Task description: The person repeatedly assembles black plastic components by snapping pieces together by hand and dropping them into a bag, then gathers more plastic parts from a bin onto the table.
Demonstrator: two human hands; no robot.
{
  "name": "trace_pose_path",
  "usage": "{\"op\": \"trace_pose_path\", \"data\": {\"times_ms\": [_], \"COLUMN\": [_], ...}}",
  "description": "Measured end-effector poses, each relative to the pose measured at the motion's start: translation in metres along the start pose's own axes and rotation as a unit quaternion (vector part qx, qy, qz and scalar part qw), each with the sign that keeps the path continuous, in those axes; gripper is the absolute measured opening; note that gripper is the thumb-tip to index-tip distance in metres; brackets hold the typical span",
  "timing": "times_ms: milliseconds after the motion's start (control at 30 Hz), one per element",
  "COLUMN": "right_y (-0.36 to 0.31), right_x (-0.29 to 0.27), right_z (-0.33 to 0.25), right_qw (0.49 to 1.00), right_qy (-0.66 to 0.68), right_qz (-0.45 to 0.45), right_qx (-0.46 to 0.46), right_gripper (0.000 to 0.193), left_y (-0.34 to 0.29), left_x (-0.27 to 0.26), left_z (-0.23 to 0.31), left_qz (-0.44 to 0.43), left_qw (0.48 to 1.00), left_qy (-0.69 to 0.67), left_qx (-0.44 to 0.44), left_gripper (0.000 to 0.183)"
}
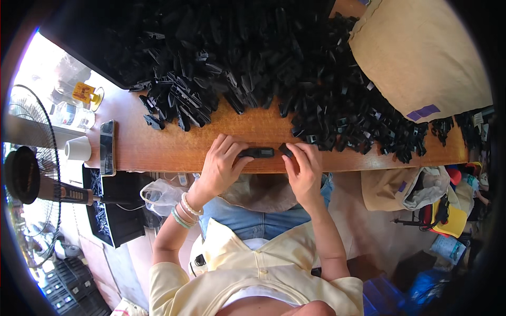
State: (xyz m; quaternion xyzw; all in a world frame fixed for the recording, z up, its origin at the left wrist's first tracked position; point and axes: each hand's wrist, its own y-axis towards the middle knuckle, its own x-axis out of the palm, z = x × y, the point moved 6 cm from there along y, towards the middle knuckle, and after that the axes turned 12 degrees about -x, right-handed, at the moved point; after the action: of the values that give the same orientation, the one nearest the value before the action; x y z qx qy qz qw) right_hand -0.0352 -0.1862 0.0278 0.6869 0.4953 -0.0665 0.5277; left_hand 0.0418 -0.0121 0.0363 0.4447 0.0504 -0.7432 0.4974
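Over the front edge of the wooden table (pixel 174 145), my left hand (pixel 222 162) grips one end of a long, narrow black plastic part (pixel 259 152) with a slot-like recess near its free end. My right hand (pixel 304 169) pinches a small black plastic piece (pixel 285 150) between thumb and fingers. A narrow gap separates the two parts. Beyond my hands lies a heap of long black plastic parts (pixel 182 100). Smaller black plastic pieces (pixel 353 124) are piled to the right of it. What exactly these parts are, I cannot tell.
A large brown paper bag (pixel 421 58) stands at the far right on the table. At the left edge are a phone (pixel 107 147) and a white cup (pixel 78 149), with a fan (pixel 31 174) beside them. Below left sits a black bin (pixel 124 216) near a clear plastic bag (pixel 162 196).
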Motion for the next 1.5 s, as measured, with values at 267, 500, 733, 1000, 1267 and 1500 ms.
{"op": "trace_pose_path", "data": {"times_ms": [267, 500, 733, 1000, 1267, 1500], "right_y": [0.007, 0.007, 0.01, -0.019, -0.012, -0.016], "right_x": [0.001, -0.001, 0.013, 0.001, -0.047, -0.04], "right_z": [0.01, 0.017, 0.005, -0.023, 0.018, 0.028], "right_qw": [0.95, 0.958, 0.976, 0.956, 0.991, 0.991], "right_qy": [0.256, 0.212, 0.166, 0.238, -0.059, -0.116], "right_qz": [-0.093, -0.153, -0.127, -0.163, 0.019, -0.01], "right_qx": [0.154, 0.12, 0.066, 0.054, 0.116, 0.057], "right_gripper": [0.026, 0.029, 0.029, 0.028, 0.018, 0.021], "left_y": [0.002, 0.006, 0.004, 0.034, 0.06, 0.007], "left_x": [0.01, 0.012, 0.016, 0.0, 0.006, -0.006], "left_z": [-0.004, -0.005, 0.005, -0.013, -0.025, 0.005], "left_qz": [-0.052, -0.051, -0.05, -0.057, 0.003, 0.01], "left_qw": [0.996, 0.996, 0.997, 0.989, 0.971, 0.99], "left_qy": [-0.064, -0.066, -0.055, -0.107, 0.202, 0.099], "left_qx": [-0.032, -0.015, 0.019, 0.079, 0.125, 0.103], "left_gripper": [0.022, 0.025, 0.025, 0.02, 0.025, 0.018]}}
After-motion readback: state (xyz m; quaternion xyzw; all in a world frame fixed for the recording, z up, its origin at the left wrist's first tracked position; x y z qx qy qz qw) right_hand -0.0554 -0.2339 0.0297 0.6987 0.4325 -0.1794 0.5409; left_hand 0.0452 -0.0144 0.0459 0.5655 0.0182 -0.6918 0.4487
